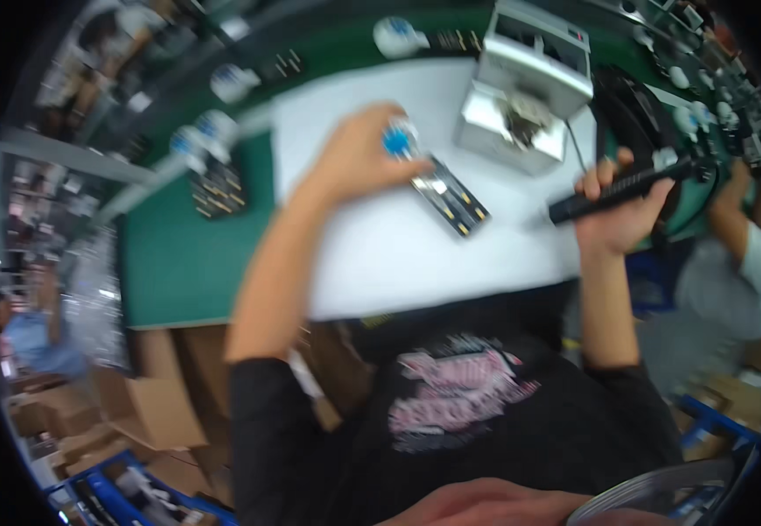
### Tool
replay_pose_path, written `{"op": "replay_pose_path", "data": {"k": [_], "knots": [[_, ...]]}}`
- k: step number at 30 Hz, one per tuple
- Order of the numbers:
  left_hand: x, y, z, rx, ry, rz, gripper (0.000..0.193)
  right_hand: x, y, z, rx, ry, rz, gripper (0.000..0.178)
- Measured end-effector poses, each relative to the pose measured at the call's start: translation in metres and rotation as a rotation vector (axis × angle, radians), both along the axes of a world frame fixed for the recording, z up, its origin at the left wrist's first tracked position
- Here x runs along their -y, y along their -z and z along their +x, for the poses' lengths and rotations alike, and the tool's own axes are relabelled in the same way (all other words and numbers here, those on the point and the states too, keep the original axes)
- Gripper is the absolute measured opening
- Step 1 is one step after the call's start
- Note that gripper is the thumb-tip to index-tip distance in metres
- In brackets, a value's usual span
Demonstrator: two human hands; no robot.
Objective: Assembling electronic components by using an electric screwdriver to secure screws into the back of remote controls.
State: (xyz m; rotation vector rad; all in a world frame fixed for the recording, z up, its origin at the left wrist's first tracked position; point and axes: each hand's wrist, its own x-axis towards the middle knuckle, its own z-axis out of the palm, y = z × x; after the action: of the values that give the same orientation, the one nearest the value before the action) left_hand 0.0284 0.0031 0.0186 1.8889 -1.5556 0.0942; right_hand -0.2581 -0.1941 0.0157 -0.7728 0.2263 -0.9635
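Gripping a blue-and-white part [397, 140] is the left hand [359, 156], while the right hand [615, 221] clasps a black tool [622, 188].

Black T-shirt [538, 430], pink-white print [455, 394]

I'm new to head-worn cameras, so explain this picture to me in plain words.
There is no machine arm here: a person works with two bare hands. The view comes from a fisheye camera on the head, looking down, so edges bend. The left hand has finger and thumb around a blue-and-white piece; a dark flat part with gold-coloured strips extends from it, though blur hides any join. The right hand grips a black, rod-shaped tool. Beneath lies a white sheet on a green tabletop, with a silver box-shaped device beyond.
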Motion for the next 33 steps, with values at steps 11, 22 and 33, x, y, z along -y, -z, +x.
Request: {"op": "replay_pose_path", "data": {"k": [11, 22, 33], "knots": [[0.013, -0.033, 0.179, -0.343, -0.879, -0.024, 0.084, -0.007, 0.024, -0.026, 0.006, 0.059, 0.346, 0.061], [0.007, -0.016, 0.206, 0.031, -0.829, 0.426, 0.077, -0.004, 0.026, -0.032, 0.066, 0.003, 0.365, 0.06], [-0.143, -0.018, 0.167, 0.432, -0.66, 0.454, 0.06, -0.004, 0.02, -0.028, -0.019, -0.043, 0.309, 0.062]]}}
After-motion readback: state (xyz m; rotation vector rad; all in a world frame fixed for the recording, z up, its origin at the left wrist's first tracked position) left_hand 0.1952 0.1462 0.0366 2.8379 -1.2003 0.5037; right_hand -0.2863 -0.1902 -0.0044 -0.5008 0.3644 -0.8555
